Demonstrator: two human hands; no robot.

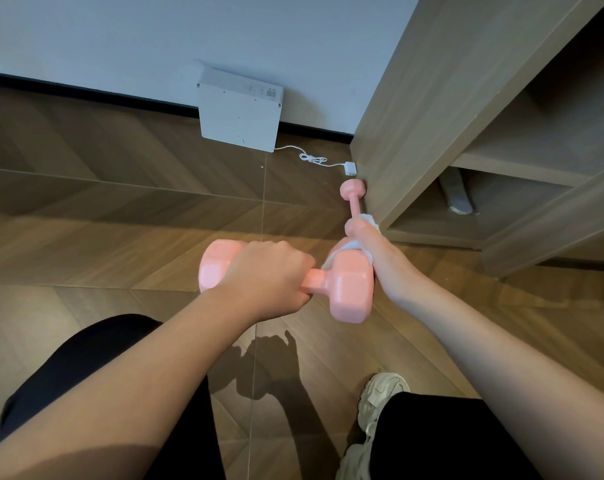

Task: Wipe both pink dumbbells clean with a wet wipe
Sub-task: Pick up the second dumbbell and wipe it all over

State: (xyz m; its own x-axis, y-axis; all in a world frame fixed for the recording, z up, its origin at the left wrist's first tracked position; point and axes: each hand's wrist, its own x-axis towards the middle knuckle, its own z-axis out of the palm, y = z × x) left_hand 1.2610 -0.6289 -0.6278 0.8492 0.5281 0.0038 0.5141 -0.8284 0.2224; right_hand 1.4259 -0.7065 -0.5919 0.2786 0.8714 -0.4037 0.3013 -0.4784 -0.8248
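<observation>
My left hand (269, 277) grips the handle of a pink dumbbell (350, 289) and holds it level above the floor. My right hand (376, 251) holds a white wet wipe (350, 244) against the top and far side of that dumbbell's right head. The left head pokes out behind my left knuckles. A second pink dumbbell (353, 192) lies on the floor by the cabinet's corner, its near end hidden behind my right hand.
A wooden cabinet (466, 98) with open shelves stands at the right. A white flat box (240, 112) leans on the wall, its cable and plug (350, 168) trailing on the wood floor. My dark-trousered knees and a pale sneaker (380, 400) are below.
</observation>
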